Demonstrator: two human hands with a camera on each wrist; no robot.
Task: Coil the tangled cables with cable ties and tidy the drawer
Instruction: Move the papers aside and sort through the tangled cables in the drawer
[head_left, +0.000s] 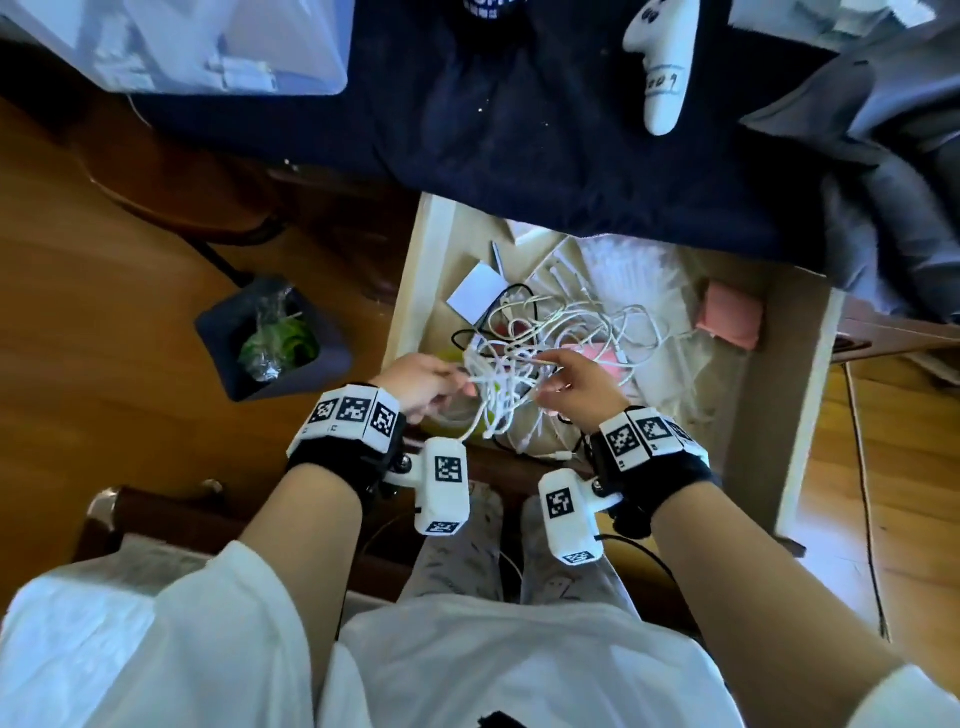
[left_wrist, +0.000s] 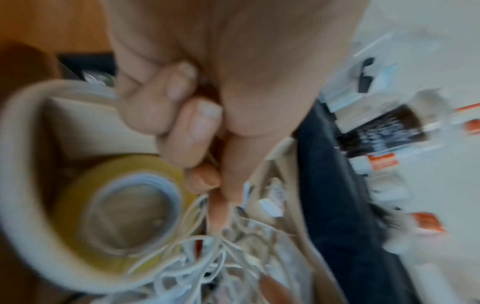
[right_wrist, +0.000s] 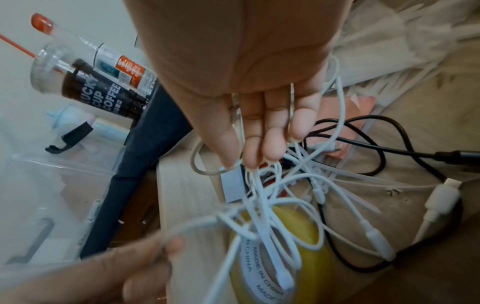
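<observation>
A tangle of white cables (head_left: 511, 374) hangs just above the open wooden drawer (head_left: 415, 275), held between both hands. My left hand (head_left: 460, 382) has its fingers curled and pinches one white strand (right_wrist: 197, 224) at the tangle's left side; its view is blurred, with the cables (left_wrist: 207, 257) spreading below the fingertips. My right hand (head_left: 545, 366) reaches in from the right, with nearly straight fingers (right_wrist: 270, 133), and pinches strands at their tips. A clear bag of white cable ties (head_left: 634, 270) lies at the back of the drawer.
Under the tangle sits a yellow tape roll (right_wrist: 306, 232). A black cable (right_wrist: 389, 152), a pink pad (head_left: 730, 314) and a white card (head_left: 475, 293) lie in the drawer. A dark bin (head_left: 272, 338) stands on the floor left. Dark cloth (head_left: 519, 130) covers the tabletop.
</observation>
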